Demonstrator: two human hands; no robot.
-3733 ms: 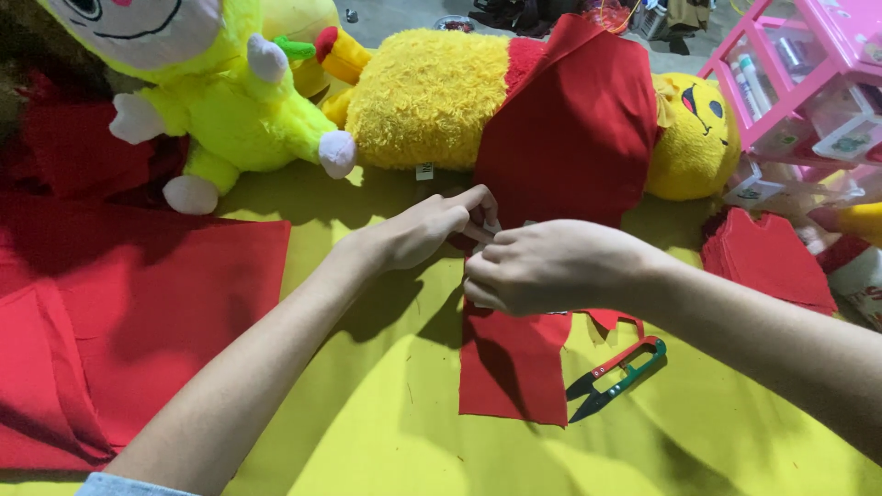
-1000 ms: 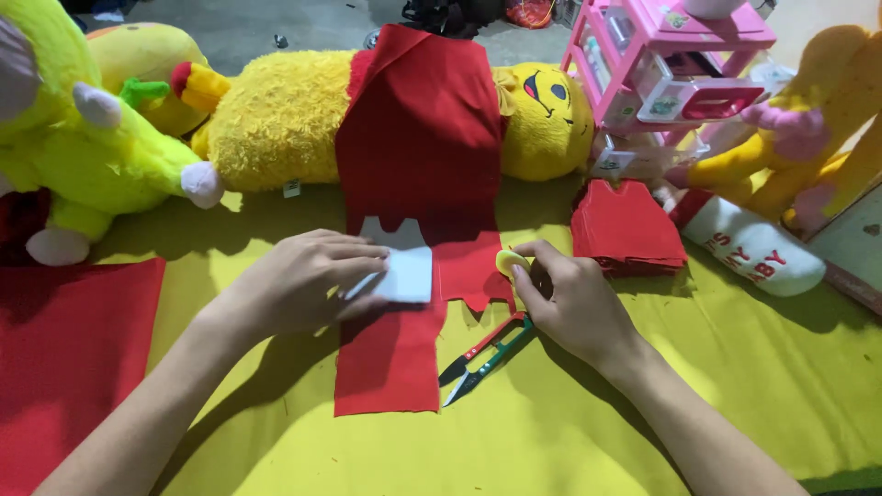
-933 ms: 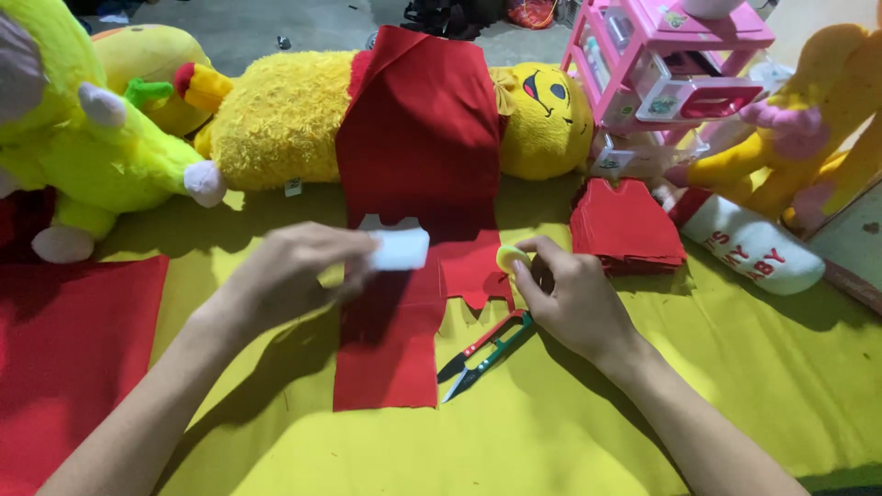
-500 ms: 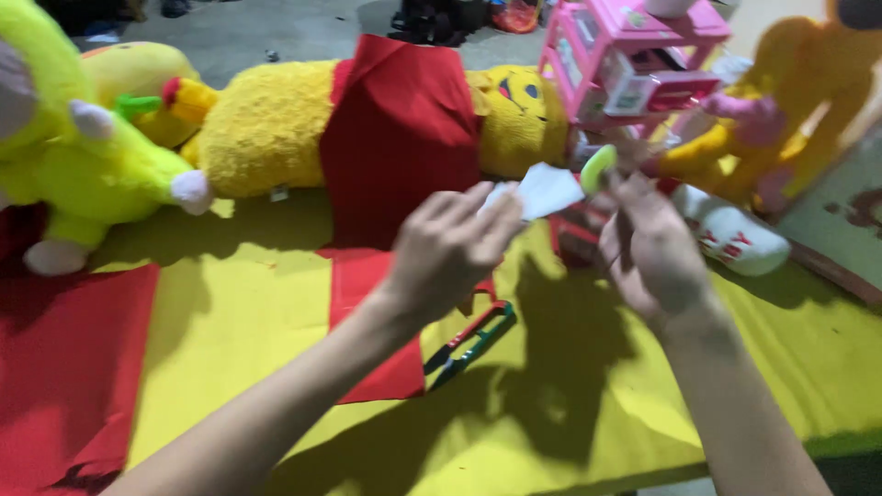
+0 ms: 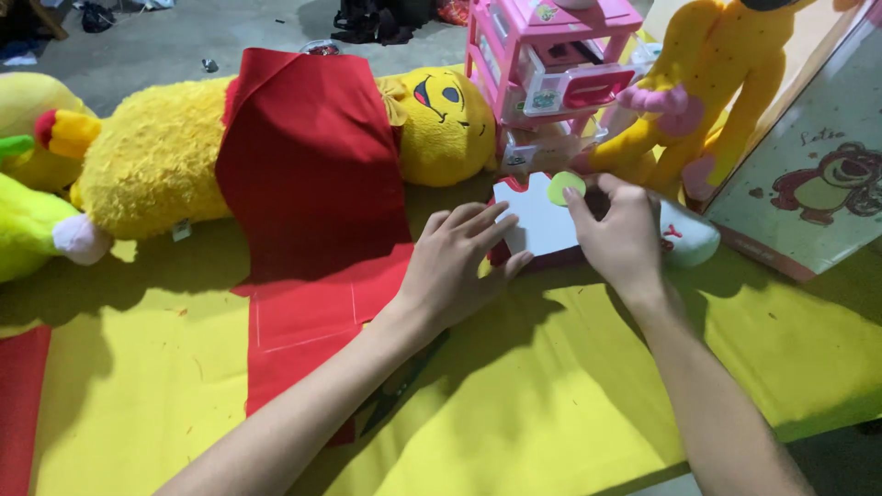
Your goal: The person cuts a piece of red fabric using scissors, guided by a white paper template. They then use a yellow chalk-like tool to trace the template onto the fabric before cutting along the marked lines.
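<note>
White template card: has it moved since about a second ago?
Yes. The white card went from the red felt strip rightward, and now lies near the pink drawer unit, under both hands.

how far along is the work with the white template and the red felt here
Done: a red felt sheet drapes the big yellow plush, and chalk-like outlines mark its lower part. In hand: the left hand and right hand press a white template onto a stack of red pieces. Left: the marked outline looks uncut; the snips lie unused.
</note>
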